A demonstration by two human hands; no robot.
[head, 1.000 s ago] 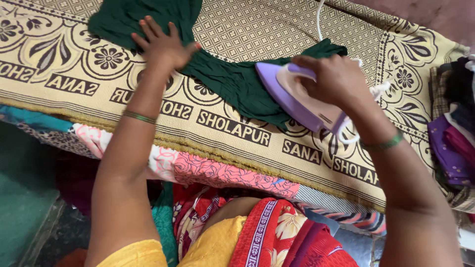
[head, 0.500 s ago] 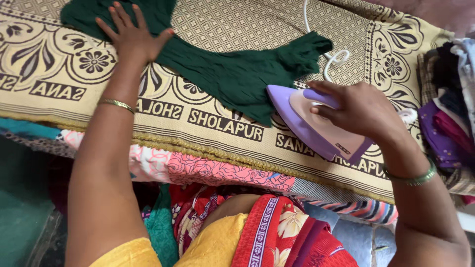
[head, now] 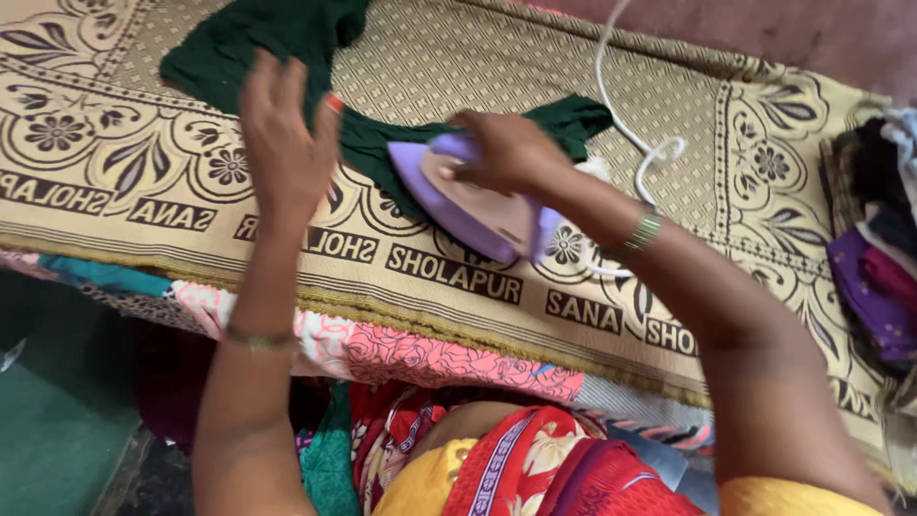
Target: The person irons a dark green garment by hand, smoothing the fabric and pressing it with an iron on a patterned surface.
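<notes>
Right hand [head: 506, 153] grasps lilac iron [head: 468, 205] on green garment [head: 287, 48] (long axis upper-left); left hand [head: 282, 143] spread flat, left of iron.

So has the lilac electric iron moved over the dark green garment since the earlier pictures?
Yes. The lilac iron has slid leftward, from the dark green garment's right end onto its middle, under the right hand.

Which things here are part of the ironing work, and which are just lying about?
In use: lilac iron in right hand; dark green garment under left hand; patterned beige cover; white cord.
Lying about: folded clothes pile at the right edge.
</notes>
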